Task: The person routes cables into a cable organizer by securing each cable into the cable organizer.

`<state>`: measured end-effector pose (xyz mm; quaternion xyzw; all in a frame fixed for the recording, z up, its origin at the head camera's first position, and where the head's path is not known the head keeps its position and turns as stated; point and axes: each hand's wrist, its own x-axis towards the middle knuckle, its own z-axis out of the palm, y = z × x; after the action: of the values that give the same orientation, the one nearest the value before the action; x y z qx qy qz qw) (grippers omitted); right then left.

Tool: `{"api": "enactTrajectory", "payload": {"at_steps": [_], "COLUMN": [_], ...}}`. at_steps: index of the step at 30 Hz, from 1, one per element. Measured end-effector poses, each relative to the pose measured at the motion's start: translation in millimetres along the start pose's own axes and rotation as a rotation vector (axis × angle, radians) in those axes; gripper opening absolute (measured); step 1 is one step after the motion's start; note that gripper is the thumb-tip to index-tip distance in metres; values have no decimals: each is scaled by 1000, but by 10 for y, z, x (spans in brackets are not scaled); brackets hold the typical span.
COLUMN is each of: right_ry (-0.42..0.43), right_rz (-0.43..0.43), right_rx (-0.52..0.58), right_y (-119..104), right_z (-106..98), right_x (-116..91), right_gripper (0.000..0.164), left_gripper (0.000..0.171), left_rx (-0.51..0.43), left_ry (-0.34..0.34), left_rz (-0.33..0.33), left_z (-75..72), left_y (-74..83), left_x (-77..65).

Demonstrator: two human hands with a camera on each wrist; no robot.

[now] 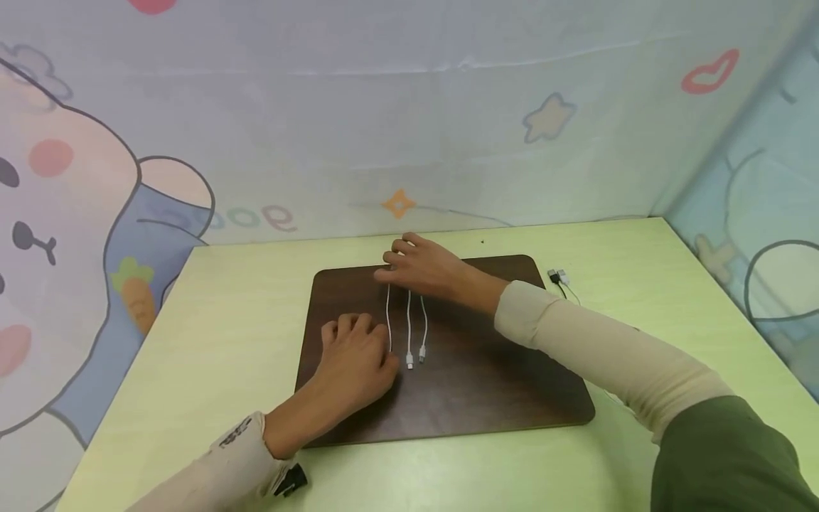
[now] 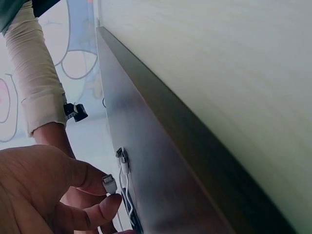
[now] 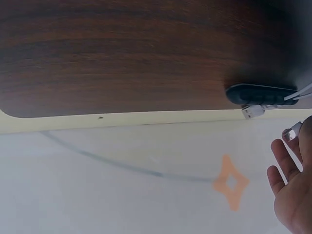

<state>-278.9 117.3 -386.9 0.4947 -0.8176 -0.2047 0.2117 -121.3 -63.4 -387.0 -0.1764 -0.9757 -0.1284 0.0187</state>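
Note:
A white charging cable point(image 1: 388, 320) runs between both hands over a dark brown wooden board point(image 1: 499, 391). My left hand point(image 1: 358, 359) pinches the cable's small connector point(image 2: 109, 184) between thumb and finger. At the board's far edge, my right hand point(image 1: 422, 267) holds the USB plug point(image 3: 292, 131) at the other end. Beside it, a black cable holder point(image 3: 258, 93) sits on the board with white cables in it and a USB plug point(image 3: 253, 112) jutting past the edge. Two more white connectors, one point(image 1: 410, 361) left and one point(image 1: 422, 354) right, lie on the board.
To the board's right, a black plug point(image 1: 554, 277) and a white plug point(image 1: 563, 276) lie on the pale green table point(image 1: 224, 334), their cables passing under the right sleeve. A printed cloth point(image 1: 358, 128) hangs behind the table. A black wrist camera point(image 1: 291, 481) is under the left cuff.

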Motion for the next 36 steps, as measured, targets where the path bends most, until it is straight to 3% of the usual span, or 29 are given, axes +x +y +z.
{"api": "enactTrajectory", "payload": {"at_steps": [12,23,30,36], "right_ry": [-8,-1,-38,-9], "right_rz": [22,38,62,70], "right_rx": [3,11,15,18], "right_y": [70,113,154,199], "right_z": [96,130,115,122], "right_x": [-271,-364,-434,-508], "right_gripper": [26,26,26,25], "left_gripper": [19,19,14,17], "left_rx": [-1,19,17,28], "left_ry": [8,-10,-16,-28], "left_rz": [108,113,122,133], "left_z": [76,99,115,137], "left_y": [298,385,449,508], "left_x": [170,230,267,304]}}
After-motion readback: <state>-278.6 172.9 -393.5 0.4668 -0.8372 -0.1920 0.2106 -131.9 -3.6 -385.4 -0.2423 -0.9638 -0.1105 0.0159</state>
